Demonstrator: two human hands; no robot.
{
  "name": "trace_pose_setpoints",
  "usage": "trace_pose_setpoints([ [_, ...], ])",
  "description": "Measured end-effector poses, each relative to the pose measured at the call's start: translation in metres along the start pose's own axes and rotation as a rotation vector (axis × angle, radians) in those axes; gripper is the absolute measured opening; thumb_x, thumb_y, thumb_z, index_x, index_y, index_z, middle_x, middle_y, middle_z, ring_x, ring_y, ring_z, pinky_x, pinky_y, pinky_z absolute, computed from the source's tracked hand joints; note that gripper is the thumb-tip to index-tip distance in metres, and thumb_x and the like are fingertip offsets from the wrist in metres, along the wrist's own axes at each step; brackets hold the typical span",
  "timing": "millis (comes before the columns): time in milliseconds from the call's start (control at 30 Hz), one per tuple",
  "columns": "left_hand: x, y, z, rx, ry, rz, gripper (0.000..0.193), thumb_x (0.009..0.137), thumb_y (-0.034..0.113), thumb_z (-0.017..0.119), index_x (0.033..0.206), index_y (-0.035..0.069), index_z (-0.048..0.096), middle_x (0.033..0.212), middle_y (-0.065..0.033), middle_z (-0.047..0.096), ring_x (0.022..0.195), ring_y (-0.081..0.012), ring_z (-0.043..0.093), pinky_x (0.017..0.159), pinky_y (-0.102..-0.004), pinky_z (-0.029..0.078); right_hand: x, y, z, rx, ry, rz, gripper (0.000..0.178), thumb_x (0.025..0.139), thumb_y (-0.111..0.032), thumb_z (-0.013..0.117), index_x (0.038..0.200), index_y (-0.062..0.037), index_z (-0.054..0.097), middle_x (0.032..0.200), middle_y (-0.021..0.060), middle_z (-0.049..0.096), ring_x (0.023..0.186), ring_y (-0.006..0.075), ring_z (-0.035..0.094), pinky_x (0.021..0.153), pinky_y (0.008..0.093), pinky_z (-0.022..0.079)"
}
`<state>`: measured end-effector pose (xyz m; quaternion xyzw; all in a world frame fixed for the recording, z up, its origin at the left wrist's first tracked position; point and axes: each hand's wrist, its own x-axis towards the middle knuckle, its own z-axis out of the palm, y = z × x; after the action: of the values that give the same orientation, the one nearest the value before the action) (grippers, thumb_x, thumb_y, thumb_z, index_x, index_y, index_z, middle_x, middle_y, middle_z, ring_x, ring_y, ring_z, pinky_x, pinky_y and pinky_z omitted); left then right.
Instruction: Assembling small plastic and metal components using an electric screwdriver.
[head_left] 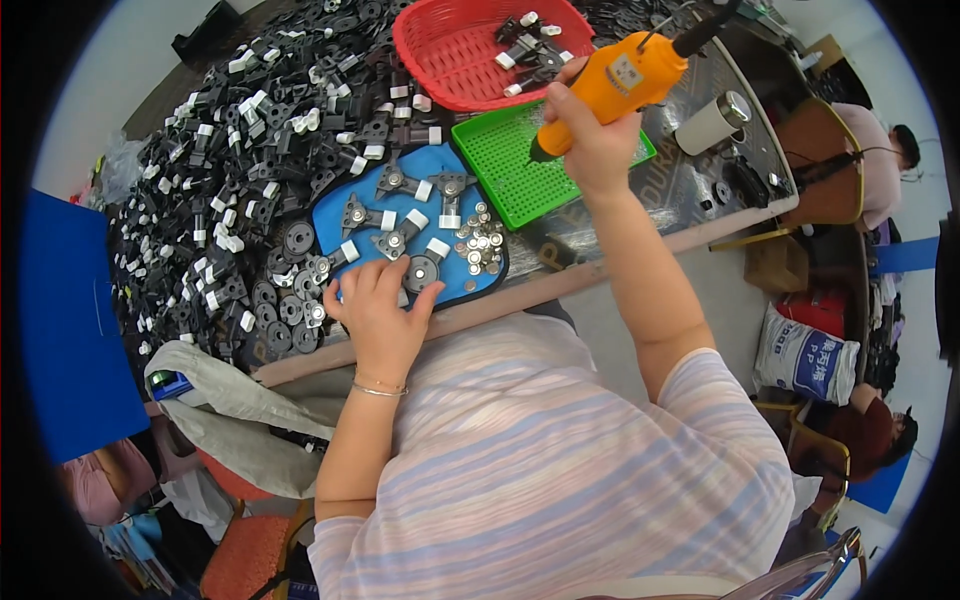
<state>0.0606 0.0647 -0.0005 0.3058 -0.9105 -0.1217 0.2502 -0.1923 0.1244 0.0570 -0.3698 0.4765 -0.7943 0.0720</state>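
My right hand (605, 145) is wrapped round an orange electric screwdriver (625, 78), raised over the green tray (500, 190) with its dark tip pointing down and left. On the blue mat (335, 205), my left hand (380, 305) lies with fingers spread and thumb apart, beside a black round part with a white tab (425, 270). Its fingers hide some of what is under them. Several similar black parts (392, 240) with white tabs lie farther up the mat. Small round metal pieces (480, 240) are heaped at the mat's right side.
A large pile of black and white parts (250, 130) covers the table's left. Loose black discs (290, 305) lie left of the mat. Behind the tray stands a red basket (430, 65) holding more parts. A pale bottle (712, 122) lies at the right. People sit nearby on both sides.
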Motion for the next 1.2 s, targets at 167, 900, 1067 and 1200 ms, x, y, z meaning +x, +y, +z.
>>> trace_pose_setpoints([
  [167, -0.002, -0.002, 0.003, -0.027, -0.004, -0.006, 0.042, 0.065, 0.038, 0.076, 0.095, 0.011, 0.065, 0.094, -0.0014, 0.059, 0.095, -0.0201, 0.049, 0.092, -0.0442, 0.023, -0.009, 0.004, 0.008, 0.000, -0.060, -0.002, 0.018, 0.081, 0.001, 0.061, 0.096, -0.0010, 0.052, 0.074, 0.0056, 0.055, 0.059, 0.0134, 0.054, 0.055, 0.0252, 0.044],
  [900, 0.000, -0.002, 0.002, -0.013, -0.024, 0.010, 0.044, 0.066, 0.041, 0.075, 0.096, 0.009, 0.065, 0.095, -0.0010, 0.060, 0.095, -0.0202, 0.050, 0.092, -0.0434, 0.023, -0.015, 0.002, 0.018, 0.007, -0.078, 0.049, 0.019, 0.078, 0.000, 0.064, 0.093, -0.0019, 0.053, 0.073, 0.0027, 0.056, 0.060, 0.0101, 0.055, 0.056, 0.0230, 0.045],
  [1067, 0.000, -0.002, -0.001, 0.018, -0.015, 0.018, 0.045, 0.066, 0.041, 0.075, 0.096, 0.009, 0.065, 0.096, -0.0017, 0.058, 0.096, -0.0204, 0.049, 0.092, -0.0433, 0.023, -0.018, -0.013, 0.020, 0.116, -0.065, 0.044, 0.022, 0.078, 0.003, 0.060, 0.097, -0.0014, 0.050, 0.078, 0.0063, 0.055, 0.063, 0.0134, 0.054, 0.059, 0.0262, 0.044],
  [1200, 0.003, 0.005, -0.007, 0.016, 0.033, 0.026, 0.045, 0.066, 0.040, 0.075, 0.097, 0.010, 0.065, 0.094, -0.0029, 0.055, 0.095, -0.0203, 0.049, 0.091, -0.0422, 0.023, -0.021, -0.025, 0.018, 0.179, -0.130, 0.016, 0.020, 0.079, 0.003, 0.058, 0.097, 0.0001, 0.050, 0.087, 0.0102, 0.052, 0.064, 0.0164, 0.054, 0.059, 0.0290, 0.044],
])
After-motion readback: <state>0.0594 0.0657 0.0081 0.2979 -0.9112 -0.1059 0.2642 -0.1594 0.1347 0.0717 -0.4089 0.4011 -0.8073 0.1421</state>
